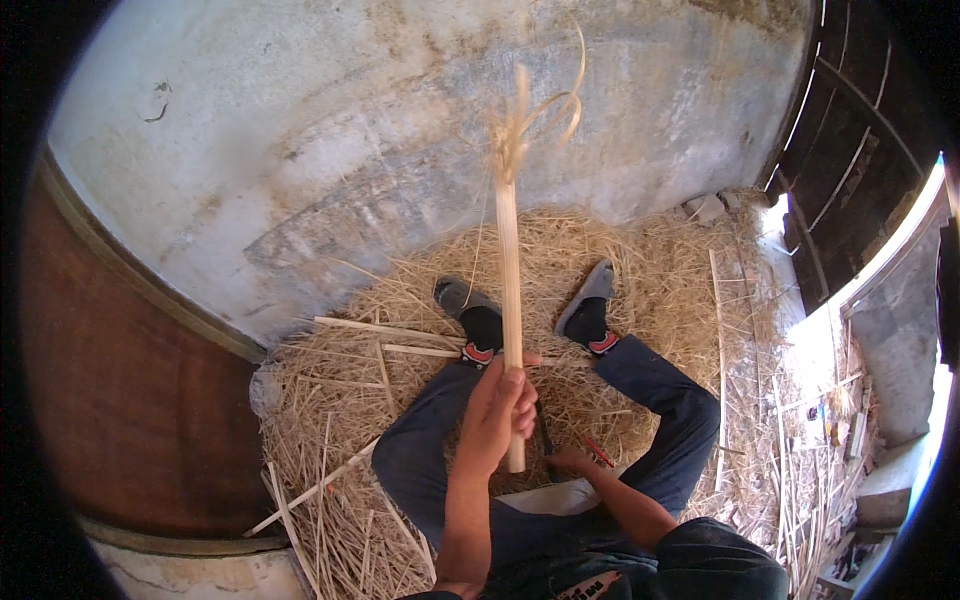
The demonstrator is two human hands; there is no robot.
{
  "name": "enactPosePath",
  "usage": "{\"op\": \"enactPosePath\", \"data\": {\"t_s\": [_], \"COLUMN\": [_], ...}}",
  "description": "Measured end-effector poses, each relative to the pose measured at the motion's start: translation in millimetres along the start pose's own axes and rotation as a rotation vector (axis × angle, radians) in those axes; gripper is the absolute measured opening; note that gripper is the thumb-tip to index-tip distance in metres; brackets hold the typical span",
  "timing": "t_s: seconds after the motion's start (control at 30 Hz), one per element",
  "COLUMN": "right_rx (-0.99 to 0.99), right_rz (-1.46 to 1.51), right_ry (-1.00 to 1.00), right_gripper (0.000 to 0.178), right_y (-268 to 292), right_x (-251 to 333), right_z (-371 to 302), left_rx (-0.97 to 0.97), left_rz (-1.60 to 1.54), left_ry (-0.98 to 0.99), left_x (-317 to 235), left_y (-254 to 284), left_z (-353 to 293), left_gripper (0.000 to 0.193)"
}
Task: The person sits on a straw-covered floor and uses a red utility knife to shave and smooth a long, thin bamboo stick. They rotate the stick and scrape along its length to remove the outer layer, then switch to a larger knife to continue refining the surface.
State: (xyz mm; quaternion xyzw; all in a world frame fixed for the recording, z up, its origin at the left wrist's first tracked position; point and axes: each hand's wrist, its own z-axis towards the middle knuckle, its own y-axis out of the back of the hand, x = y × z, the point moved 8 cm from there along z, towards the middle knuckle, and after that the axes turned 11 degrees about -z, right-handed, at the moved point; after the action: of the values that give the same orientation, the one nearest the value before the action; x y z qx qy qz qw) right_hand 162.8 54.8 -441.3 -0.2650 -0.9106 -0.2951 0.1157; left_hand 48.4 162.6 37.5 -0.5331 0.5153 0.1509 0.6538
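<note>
My left hand is closed around a pale split-wood stick near its lower end, holding it nearly upright in front of me. Thin curled shavings cling to the stick's upper end, and one long curl loops off to the right. Low between my thighs, my right hand is closed on a dark, narrow tool that looks like a knife; much of it is hidden. A small red thing shows beside that hand, too small to name. The knife and the stick appear apart.
Straw-like shavings cover the floor around my outstretched legs and shoes. Long pale strips lie at the left, and more at the right. A stained wall rises ahead, a brown panel stands left, and dark boards are at the upper right.
</note>
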Motion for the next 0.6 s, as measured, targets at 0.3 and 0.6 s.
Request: {"op": "enactPosePath", "data": {"t_s": [0.3, 0.6], "right_rx": [-0.349, -0.698], "right_rz": [0.128, -0.315], "right_ry": [0.169, 0.239], "right_gripper": [0.055, 0.047], "right_y": [105.0, 183.5], "right_x": [33.1, 37.8], "right_z": [-74.9, -214.8], "left_rx": [-0.211, -0.247], "left_rz": [0.234, 0.376], "left_ry": [-0.049, -0.081], "left_x": [8.7, 12.5], "left_y": [27.1, 43.6], "left_z": [-14.4, -25.9], "left_gripper": [0.034, 0.036]}}
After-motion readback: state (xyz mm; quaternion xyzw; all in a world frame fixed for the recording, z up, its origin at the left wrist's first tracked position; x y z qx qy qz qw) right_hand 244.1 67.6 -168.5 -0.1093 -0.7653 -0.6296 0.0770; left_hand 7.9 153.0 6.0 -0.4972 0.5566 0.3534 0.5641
